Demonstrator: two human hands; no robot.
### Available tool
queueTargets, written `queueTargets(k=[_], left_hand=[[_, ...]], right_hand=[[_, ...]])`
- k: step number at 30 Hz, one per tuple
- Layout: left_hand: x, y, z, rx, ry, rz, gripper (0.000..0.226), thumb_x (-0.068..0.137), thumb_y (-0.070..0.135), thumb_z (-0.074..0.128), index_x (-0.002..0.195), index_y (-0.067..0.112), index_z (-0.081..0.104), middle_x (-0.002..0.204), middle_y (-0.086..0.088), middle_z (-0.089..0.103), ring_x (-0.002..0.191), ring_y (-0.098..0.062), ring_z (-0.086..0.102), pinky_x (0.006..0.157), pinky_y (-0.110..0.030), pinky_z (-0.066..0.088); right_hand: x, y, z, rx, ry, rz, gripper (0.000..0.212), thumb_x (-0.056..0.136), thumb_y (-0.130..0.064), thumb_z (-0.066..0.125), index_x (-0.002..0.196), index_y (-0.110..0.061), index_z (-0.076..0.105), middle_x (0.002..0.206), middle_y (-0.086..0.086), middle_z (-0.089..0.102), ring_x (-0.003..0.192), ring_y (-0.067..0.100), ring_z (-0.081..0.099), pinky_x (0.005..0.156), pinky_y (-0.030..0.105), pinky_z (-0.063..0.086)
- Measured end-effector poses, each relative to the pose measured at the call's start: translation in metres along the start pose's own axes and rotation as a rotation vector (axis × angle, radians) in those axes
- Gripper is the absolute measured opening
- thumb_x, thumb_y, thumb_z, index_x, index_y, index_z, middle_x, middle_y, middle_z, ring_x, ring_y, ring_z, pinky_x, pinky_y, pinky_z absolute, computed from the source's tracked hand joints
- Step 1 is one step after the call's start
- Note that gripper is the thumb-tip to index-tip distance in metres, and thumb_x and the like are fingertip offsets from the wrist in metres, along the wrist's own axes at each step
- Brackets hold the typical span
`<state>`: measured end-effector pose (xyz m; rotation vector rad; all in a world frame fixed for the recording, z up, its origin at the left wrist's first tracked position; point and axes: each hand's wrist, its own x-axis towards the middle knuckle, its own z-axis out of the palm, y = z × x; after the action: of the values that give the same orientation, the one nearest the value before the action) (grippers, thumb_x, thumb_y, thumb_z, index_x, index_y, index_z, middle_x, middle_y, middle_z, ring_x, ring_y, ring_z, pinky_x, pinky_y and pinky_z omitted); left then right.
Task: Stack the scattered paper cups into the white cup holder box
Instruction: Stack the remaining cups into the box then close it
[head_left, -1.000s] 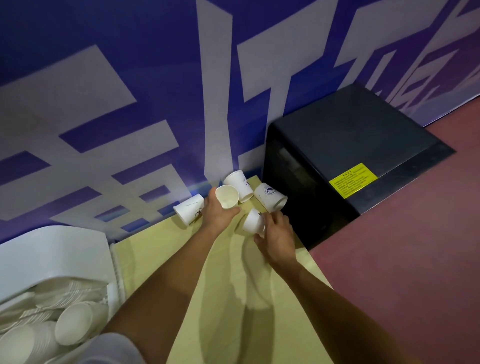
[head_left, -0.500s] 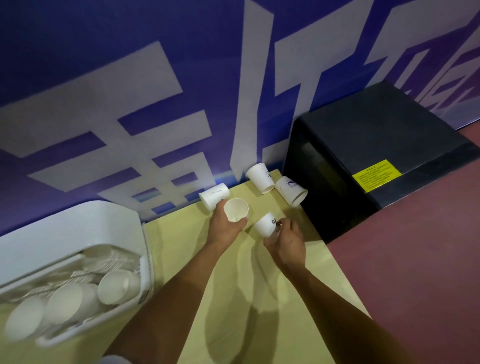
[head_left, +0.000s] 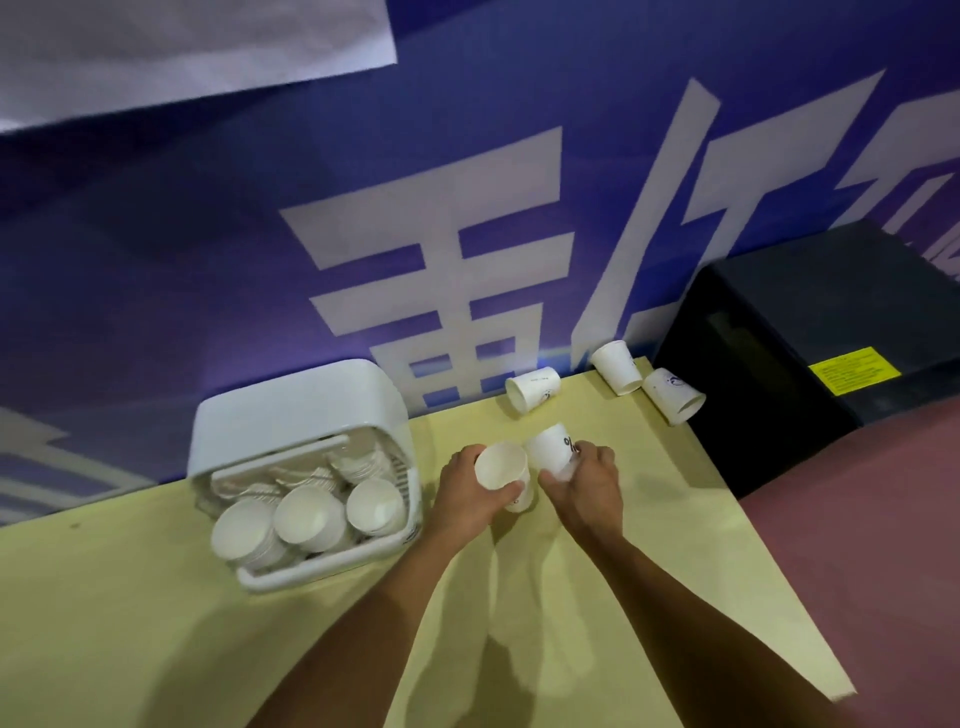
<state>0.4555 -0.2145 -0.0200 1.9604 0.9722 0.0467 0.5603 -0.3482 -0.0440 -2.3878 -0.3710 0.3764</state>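
**Paper cups: two in hand, three loose, the rest boxed**

Left hand: fingers curled round a plain white paper cup, mouth turned toward the camera.
Right hand: fingers wrapped round a second white paper cup with dark print, base pointing away.
Held cups side by side; touching or just apart, cannot tell.
Both above the pale yellow tabletop, just right of the white plastic cup holder box.
Inside the box: nested stacks of white cups, mouths facing out.
Along the far table edge, below the blue wall banner: side-lying white cup, tilted corner cup, logo-printed cup beside the black cabinet.
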Motion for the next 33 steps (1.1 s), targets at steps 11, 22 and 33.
queueTargets(k=[11, 22, 33], left_hand=[[-0.064, -0.073, -0.081, -0.254, -0.074, -0.073, 0.059, 0.074, 0.039, 0.081, 0.123, 0.032, 0.049, 0.113, 0.01, 0.062, 0.102, -0.006, 0.06, 0.08, -0.028, 0.052], [-0.092, -0.116, -0.125, -0.23, -0.1, -0.084, 0.066, 0.066, 0.043, 0.077, 0.125, 0.032, 0.051, 0.118, 0.011, 0.063, 0.108, -0.01, 0.061, 0.092, -0.036, 0.053], [-0.123, -0.159, -0.16, -0.345, -0.06, -0.159, 0.054, 0.077, 0.023, 0.082, 0.123, 0.034, 0.054, 0.117, 0.007, 0.065, 0.105, -0.009, 0.064, 0.081, -0.026, 0.056]], right_hand=[[-0.057, -0.089, 0.032, -0.007, -0.135, -0.222, 0.064, 0.076, -0.046, 0.074, 0.131, -0.019, 0.053, 0.122, 0.001, 0.059, 0.106, 0.021, 0.057, 0.092, 0.039, 0.053], [-0.089, -0.143, 0.055, 0.188, -0.292, -0.294, 0.073, 0.079, -0.036, 0.082, 0.14, -0.025, 0.044, 0.135, -0.004, 0.058, 0.116, 0.017, 0.057, 0.095, 0.034, 0.051], [-0.098, -0.15, 0.09, 0.221, -0.394, -0.318, 0.077, 0.075, -0.025, 0.085, 0.138, -0.025, 0.041, 0.125, -0.009, 0.057, 0.114, 0.014, 0.055, 0.094, 0.032, 0.05]])
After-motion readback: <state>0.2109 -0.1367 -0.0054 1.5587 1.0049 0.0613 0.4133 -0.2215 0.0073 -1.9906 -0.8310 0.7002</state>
